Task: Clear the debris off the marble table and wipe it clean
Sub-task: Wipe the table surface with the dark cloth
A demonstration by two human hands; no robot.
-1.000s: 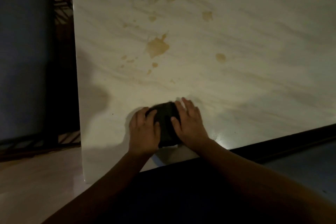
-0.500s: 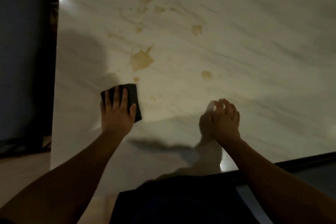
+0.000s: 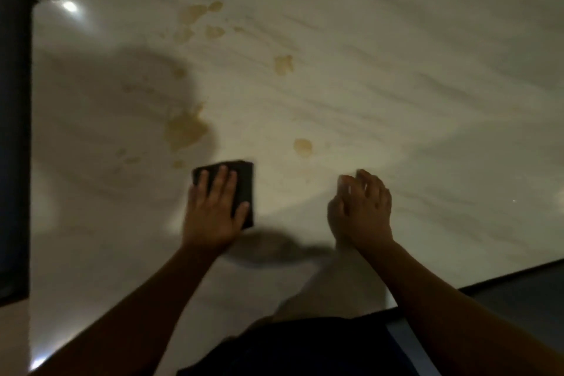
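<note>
**Dark cloth pressed flat on the stained marble**

A dark, square folded cloth (image 3: 245, 181) lies on the near-left part of the pale, grey-veined marble table (image 3: 396, 70). The left hand (image 3: 213, 210) rests on top of it, palm down, with straight fingers slightly spread across the fabric and the thumb along its right side.

Just beyond the cloth's far-left corner sits the largest tan stain (image 3: 184, 131), half under a broad shadow. A small round tan spot (image 3: 302, 146) lies beyond and to the right of the cloth. More tan blotches (image 3: 283, 63) trail farther up the table.

The right hand (image 3: 361, 210) is well to the right of the cloth, with its fingers bent loosely and close together. Whether it touches the marble cannot be told.

Dark clothing (image 3: 305, 345) fills the bottom edge, and a dark vertical strip (image 3: 15, 131) borders the table on the left.
</note>
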